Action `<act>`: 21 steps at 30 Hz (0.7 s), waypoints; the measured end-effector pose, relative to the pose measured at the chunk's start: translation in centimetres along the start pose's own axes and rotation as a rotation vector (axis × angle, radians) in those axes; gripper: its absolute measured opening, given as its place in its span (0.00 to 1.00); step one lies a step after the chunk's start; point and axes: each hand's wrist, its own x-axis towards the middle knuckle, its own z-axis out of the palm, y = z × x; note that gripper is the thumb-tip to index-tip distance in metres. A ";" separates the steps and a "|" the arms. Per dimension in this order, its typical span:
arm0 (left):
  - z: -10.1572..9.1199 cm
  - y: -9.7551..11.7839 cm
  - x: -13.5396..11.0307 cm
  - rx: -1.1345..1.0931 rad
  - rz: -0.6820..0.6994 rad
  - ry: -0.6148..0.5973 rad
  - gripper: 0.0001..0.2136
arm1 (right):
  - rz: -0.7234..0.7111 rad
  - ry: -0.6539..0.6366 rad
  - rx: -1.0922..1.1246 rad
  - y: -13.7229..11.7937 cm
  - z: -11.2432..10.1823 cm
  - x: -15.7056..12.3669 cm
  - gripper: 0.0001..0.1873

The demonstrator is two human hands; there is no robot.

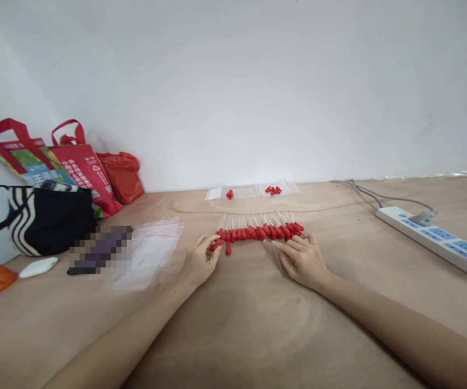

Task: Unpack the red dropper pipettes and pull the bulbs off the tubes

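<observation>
A row of thin white sticks with red bulb-shaped heads lies across the wooden table, heads toward me. At the row's left end, my left hand pinches one red-headed stick between thumb and fingers. Another red head sticks out nearer to me than the rest. My right hand is at the right end of the row, its fingers closed on what looks like a clear plastic bag. Much of that bag is hard to make out against the table.
Flat clear zip bags lie to the left, by a blurred dark object and a white case. Bagged red pieces lie by the wall. Shopping bags and a black bag stand left; a power strip lies right.
</observation>
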 end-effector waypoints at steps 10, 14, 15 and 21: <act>0.6 -0.3 0.8 -0.159 -0.298 -0.127 0.12 | 0.024 -0.071 -0.024 -0.9 0.8 1.1 0.09; 0.5 -0.5 0.7 -0.227 -0.299 -0.098 0.13 | 0.032 -0.156 0.023 -1.0 0.3 1.3 0.17; 0.4 -0.5 0.7 -0.223 -0.291 -0.101 0.12 | 0.030 -0.172 0.032 -1.0 0.2 1.3 0.18; 0.1 0.8 1.8 0.068 0.010 -0.067 0.07 | 0.033 -0.242 0.057 -0.8 0.0 1.4 0.25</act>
